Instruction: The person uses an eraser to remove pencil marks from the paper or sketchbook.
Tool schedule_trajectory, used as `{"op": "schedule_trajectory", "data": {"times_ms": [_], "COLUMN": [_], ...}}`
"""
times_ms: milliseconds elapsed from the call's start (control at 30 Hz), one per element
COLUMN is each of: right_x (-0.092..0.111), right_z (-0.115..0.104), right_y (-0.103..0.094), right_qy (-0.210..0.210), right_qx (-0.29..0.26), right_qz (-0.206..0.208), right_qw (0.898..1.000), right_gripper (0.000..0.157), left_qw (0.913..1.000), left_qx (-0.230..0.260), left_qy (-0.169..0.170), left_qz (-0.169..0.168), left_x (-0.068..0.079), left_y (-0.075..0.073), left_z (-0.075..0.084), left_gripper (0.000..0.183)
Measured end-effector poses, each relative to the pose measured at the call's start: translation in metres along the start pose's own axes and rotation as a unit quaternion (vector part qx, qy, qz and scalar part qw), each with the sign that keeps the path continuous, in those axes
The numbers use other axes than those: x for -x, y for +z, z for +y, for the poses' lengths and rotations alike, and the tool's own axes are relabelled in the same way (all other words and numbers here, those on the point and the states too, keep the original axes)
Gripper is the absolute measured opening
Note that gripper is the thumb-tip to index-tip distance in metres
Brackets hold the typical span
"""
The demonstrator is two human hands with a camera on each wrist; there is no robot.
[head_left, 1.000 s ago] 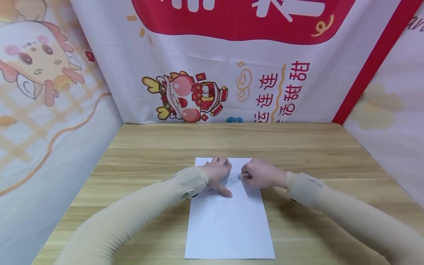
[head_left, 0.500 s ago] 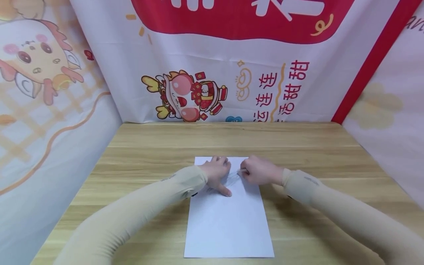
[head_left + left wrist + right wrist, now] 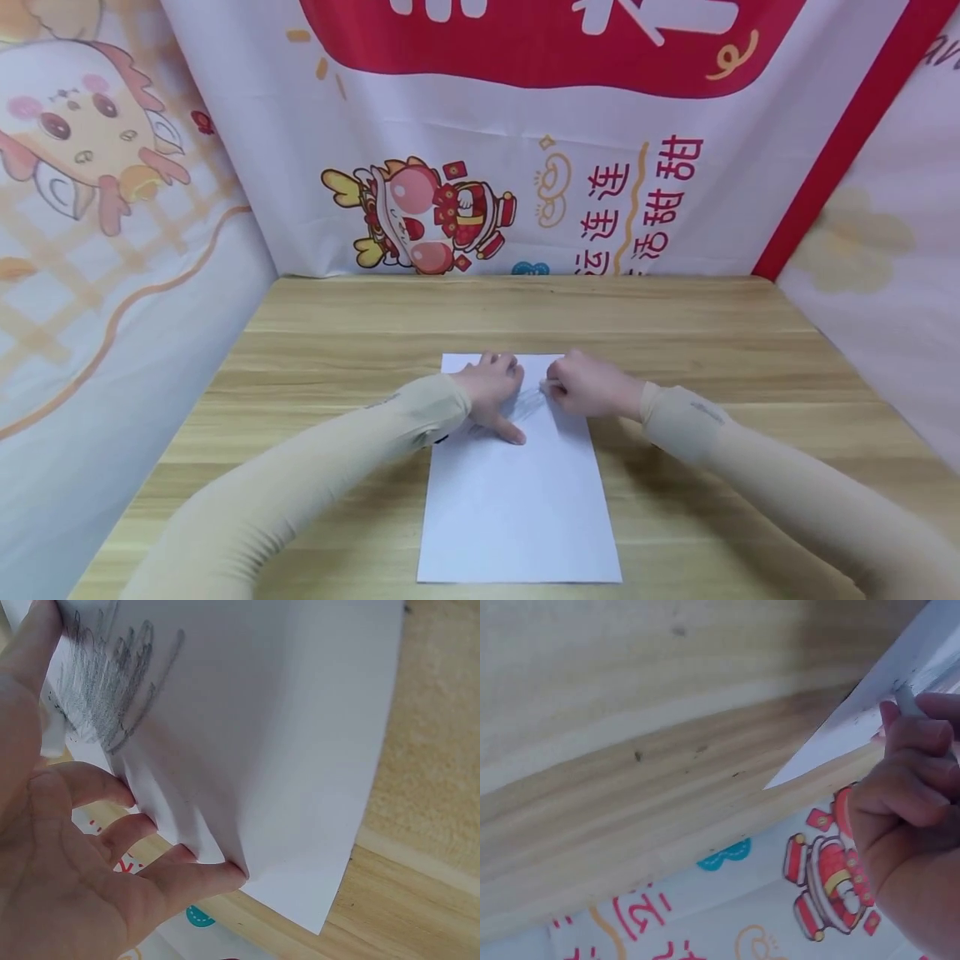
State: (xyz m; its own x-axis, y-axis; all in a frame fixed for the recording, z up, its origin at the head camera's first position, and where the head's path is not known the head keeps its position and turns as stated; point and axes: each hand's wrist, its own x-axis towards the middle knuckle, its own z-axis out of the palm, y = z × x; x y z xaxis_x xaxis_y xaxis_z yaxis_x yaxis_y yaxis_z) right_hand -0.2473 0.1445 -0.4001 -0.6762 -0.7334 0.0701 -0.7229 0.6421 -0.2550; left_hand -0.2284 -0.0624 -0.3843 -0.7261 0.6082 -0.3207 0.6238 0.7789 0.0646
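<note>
A white sheet of paper [image 3: 517, 508] lies lengthwise on the table. Dark pencil scribble [image 3: 105, 682] covers a patch near its far end, between the two hands. My left hand [image 3: 487, 387] rests on the upper left of the sheet, fingers spread and fingertips pressing on the paper, as the left wrist view shows. On the upper right, my right hand [image 3: 596, 385] pinches a small white eraser [image 3: 907, 701] between thumb and curled fingers. The eraser's tip is at the scribble's edge, with dark crumbs beside it. Most of the eraser is hidden by the fingers.
The wooden table [image 3: 337, 333] extends around the sheet on all sides. Behind it hangs a white and red printed cloth [image 3: 480, 117]. More printed cloth [image 3: 135, 333] lines the left side, and pale cloth [image 3: 885, 333] the right.
My right hand has shifted slightly toward the far edge of the sheet, rubbing with the eraser over the scribble. My left hand and the paper stay in place.
</note>
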Motion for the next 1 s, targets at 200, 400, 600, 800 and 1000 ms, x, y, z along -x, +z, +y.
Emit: {"op": "schedule_trajectory", "data": {"times_ms": [200, 400, 600, 800, 1000], "right_x": [-0.004, 0.006, -0.005, 0.001, 0.001], "right_z": [0.006, -0.003, 0.001, 0.002, 0.002], "right_y": [0.002, 0.001, -0.001, -0.003, -0.002], "right_qy": [0.015, -0.020, 0.006, -0.007, -0.013], "right_qx": [0.013, -0.016, -0.009, -0.008, -0.010], "right_qz": [0.018, -0.011, 0.015, -0.007, -0.008], "right_qw": [1.000, 1.000, 1.000, 1.000, 1.000], "right_gripper": [0.021, 0.022, 0.023, 0.021, 0.018], "left_qw": [0.9999, 0.9996, 0.9999, 0.9996, 1.0000], "left_qx": [-0.009, -0.022, -0.012, -0.024, -0.007], "left_qy": [0.008, 0.011, -0.001, 0.011, 0.002], "left_qz": [0.006, 0.010, -0.005, 0.009, 0.003], "left_x": [-0.002, -0.005, -0.002, -0.004, 0.001], "left_y": [0.003, 0.005, 0.001, 0.000, -0.002], "left_z": [-0.001, 0.000, -0.001, 0.001, 0.002], "left_gripper": [0.110, 0.111, 0.111, 0.111, 0.110]}}
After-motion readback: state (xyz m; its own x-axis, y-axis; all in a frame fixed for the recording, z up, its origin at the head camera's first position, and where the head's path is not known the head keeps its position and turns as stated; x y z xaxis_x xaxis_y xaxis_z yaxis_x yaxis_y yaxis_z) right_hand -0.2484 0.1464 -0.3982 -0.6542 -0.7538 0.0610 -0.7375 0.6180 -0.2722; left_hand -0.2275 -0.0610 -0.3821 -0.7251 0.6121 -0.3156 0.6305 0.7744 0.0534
